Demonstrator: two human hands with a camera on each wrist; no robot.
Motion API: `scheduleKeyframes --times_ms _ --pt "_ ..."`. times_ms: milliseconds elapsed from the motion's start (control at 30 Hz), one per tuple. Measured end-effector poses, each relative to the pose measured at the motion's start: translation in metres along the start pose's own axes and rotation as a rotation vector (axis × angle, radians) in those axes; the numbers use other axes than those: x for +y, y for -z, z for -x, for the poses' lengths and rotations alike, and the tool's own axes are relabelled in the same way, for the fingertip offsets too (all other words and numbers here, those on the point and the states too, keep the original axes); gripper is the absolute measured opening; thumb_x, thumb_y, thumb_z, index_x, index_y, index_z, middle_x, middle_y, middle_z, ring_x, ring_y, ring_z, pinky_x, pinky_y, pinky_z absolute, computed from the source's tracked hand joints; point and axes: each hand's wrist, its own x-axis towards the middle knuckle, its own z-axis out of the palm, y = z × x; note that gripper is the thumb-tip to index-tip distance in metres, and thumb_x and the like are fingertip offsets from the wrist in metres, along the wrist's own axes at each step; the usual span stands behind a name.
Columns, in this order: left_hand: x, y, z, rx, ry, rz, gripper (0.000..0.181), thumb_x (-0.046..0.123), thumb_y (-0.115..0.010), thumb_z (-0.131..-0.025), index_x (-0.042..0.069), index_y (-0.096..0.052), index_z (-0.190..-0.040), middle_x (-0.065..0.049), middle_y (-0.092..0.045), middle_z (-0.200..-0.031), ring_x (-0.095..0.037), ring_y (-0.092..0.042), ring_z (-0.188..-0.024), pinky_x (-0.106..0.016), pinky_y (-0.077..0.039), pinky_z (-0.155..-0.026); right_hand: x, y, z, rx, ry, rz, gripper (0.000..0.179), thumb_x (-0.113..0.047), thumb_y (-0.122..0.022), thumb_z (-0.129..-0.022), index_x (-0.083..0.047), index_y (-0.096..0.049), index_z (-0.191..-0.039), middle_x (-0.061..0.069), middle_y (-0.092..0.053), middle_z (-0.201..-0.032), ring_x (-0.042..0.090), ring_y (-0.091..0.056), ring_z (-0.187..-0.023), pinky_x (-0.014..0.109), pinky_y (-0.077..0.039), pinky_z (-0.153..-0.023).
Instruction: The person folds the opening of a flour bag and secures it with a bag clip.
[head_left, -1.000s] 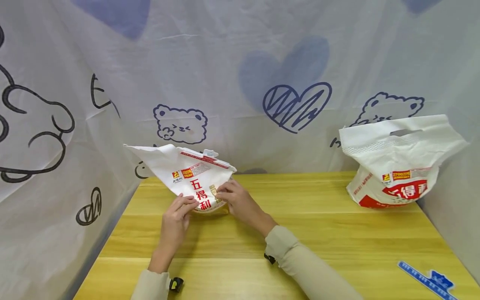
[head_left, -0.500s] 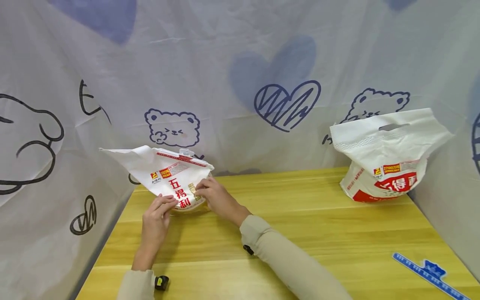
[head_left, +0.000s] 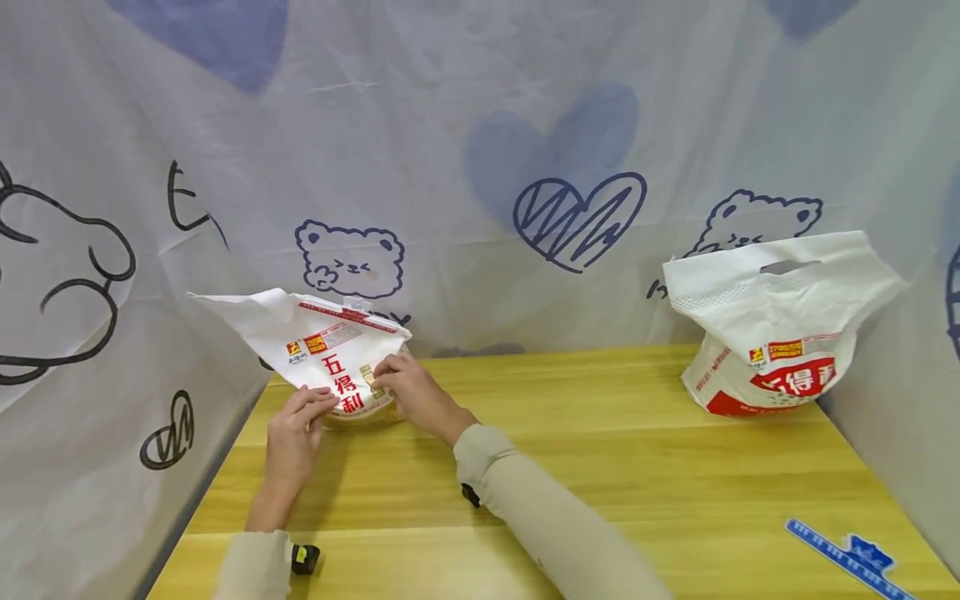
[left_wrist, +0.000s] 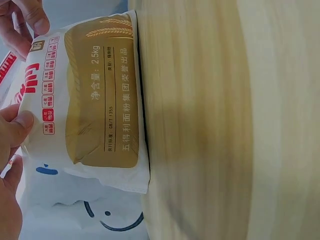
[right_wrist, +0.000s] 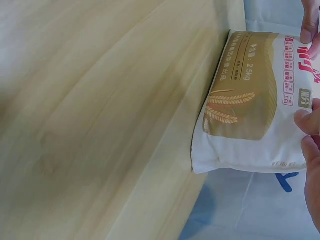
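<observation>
A white flour bag (head_left: pixel 300 350) with red lettering stands at the back left of the table, its slack top leaning left. A red and white bag clip (head_left: pixel 348 317) lies along its top edge. My left hand (head_left: pixel 294 433) pinches the bag's lower left side, thumb on the printed front in the left wrist view. On the opposite side, my right hand (head_left: pixel 420 396) pinches the bag near its gold emblem. The gold panel (left_wrist: pixel 102 100) on the lower front reads 2.5kg, and the bag's bottom edge (right_wrist: pixel 210 100) meets the tabletop.
Another white flour bag (head_left: pixel 772 358) with a cut-out handle stands at the back right. A blue bag clip (head_left: pixel 847 558) lies at the front right of the wooden table (head_left: pixel 600 467). Printed cloth (head_left: pixel 480 292) hangs behind and along the sides.
The head view has shifted slightly. Both hands and the clipped flour bag have moved left, farther from the other bag, with both hands keeping their grip. The blue clip stays put.
</observation>
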Motion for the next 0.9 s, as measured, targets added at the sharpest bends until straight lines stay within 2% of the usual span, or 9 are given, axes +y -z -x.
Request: scheduleKeyframes --times_ms 167,367,500,600,700,767,900 --pt "-0.002 -0.002 -0.003 0.002 -0.013 0.003 0.029 -0.028 -0.075 -0.071 -0.006 -0.078 -0.09 -0.019 -0.073 -0.096 -0.038 -0.069 -0.093 -0.037 -0.042 -0.111 0.0 -0.001 -0.001 -0.025 -0.038 0.063 0.031 0.011 -0.069 -0.09 -0.007 -0.077 -0.113 0.005 -0.063 -0.122 0.019 -0.054 -0.119 0.017 -0.04 -0.106" --pt "0.002 -0.002 -0.004 0.02 -0.02 -0.024 0.03 -0.029 -0.074 -0.071 -0.006 -0.078 -0.09 -0.018 -0.073 -0.096 -0.039 -0.069 -0.093 -0.039 -0.043 -0.11 0.0 0.0 -0.001 -0.073 -0.004 0.17 0.032 0.005 -0.073 -0.089 -0.01 -0.075 -0.117 0.003 -0.061 -0.126 0.017 -0.051 -0.121 0.014 -0.036 -0.107" --pt "0.005 0.0 0.001 0.012 -0.021 -0.051 0.03 -0.029 -0.074 -0.071 -0.007 -0.077 -0.09 -0.02 -0.072 -0.097 -0.041 -0.068 -0.093 -0.025 -0.039 -0.112 -0.004 -0.002 0.001 -0.109 0.017 0.219 0.038 0.002 -0.077 -0.086 -0.012 -0.074 -0.121 0.003 -0.061 -0.129 0.017 -0.05 -0.124 0.016 -0.033 -0.111" --pt "0.007 0.0 0.003 -0.014 -0.006 -0.06 0.027 -0.028 -0.073 -0.073 -0.009 -0.077 -0.093 -0.021 -0.071 -0.099 -0.04 -0.067 -0.095 -0.012 -0.035 -0.109 -0.005 -0.002 0.004 -0.132 0.013 0.26 0.042 0.0 -0.078 -0.085 -0.012 -0.072 -0.125 0.003 -0.06 -0.133 0.017 -0.05 -0.127 0.016 -0.031 -0.113" --pt "0.01 -0.001 0.003 -0.024 0.016 -0.064 0.026 -0.027 -0.073 -0.075 -0.009 -0.076 -0.095 -0.02 -0.07 -0.101 -0.039 -0.067 -0.097 -0.005 -0.033 -0.104 -0.006 0.002 0.005 -0.161 0.003 0.282 0.044 0.0 -0.076 -0.087 -0.012 -0.07 -0.129 0.003 -0.059 -0.138 0.017 -0.049 -0.131 0.016 -0.028 -0.115" --pt "0.012 -0.002 0.002 -0.016 0.016 -0.066 0.027 -0.027 -0.073 -0.075 -0.009 -0.076 -0.095 -0.019 -0.07 -0.101 -0.038 -0.067 -0.097 -0.006 -0.035 -0.103 -0.006 0.005 0.006 -0.176 0.001 0.288 0.045 0.001 -0.074 -0.088 -0.012 -0.069 -0.13 0.003 -0.058 -0.141 0.017 -0.049 -0.134 0.017 -0.027 -0.116" --pt "0.019 -0.002 0.002 0.002 -0.009 -0.069 0.029 -0.026 -0.075 -0.073 -0.008 -0.076 -0.096 -0.019 -0.071 -0.101 -0.039 -0.067 -0.095 -0.02 -0.047 -0.096 -0.007 0.01 0.009 -0.175 0.013 0.285 0.044 0.003 -0.072 -0.088 -0.011 -0.069 -0.13 0.005 -0.058 -0.143 0.018 -0.05 -0.135 0.019 -0.027 -0.117"
